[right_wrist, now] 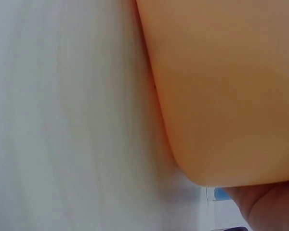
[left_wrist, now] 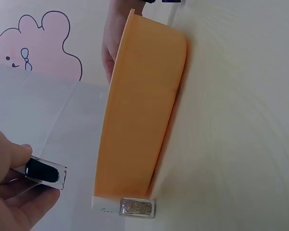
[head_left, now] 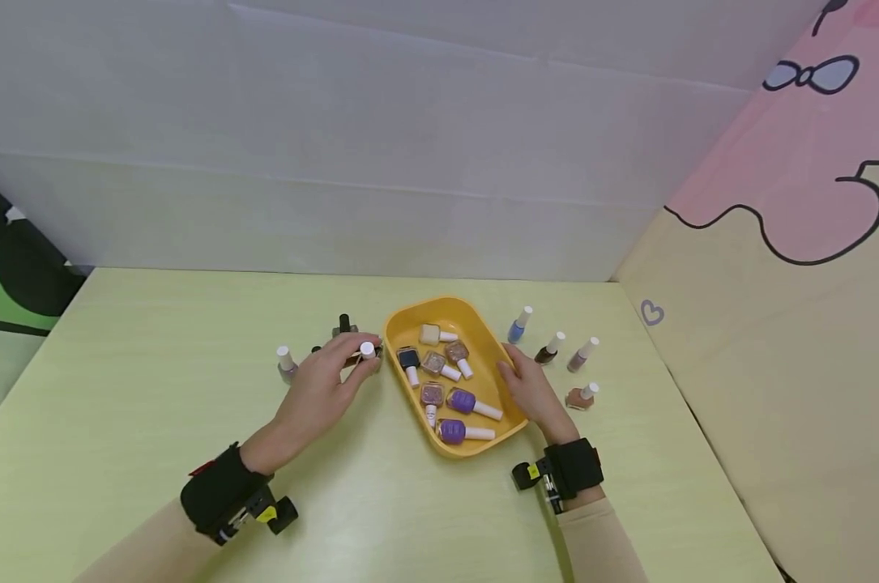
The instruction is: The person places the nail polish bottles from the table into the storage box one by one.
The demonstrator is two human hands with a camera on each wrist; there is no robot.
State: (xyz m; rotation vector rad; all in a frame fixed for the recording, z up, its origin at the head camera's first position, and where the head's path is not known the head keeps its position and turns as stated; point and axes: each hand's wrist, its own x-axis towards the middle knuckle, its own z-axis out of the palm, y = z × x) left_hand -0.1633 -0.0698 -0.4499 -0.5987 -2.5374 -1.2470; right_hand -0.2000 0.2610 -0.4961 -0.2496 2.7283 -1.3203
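Note:
My left hand pinches a nail polish bottle with dark polish, held up just left of the yellow tray; its white cap shows between the fingers in the head view. At the tray's right side, my right hand grips the rim, and part of it shows below the tray wall in the right wrist view. Several nail polish bottles lie in the tray, among them a purple one, another purple one and a dark square one.
Right of the tray stand a blue bottle, a dark bottle, a greyish bottle and a brownish bottle. On the left are a white-capped bottle and a black-capped bottle. A glittery bottle appears beside the tray.

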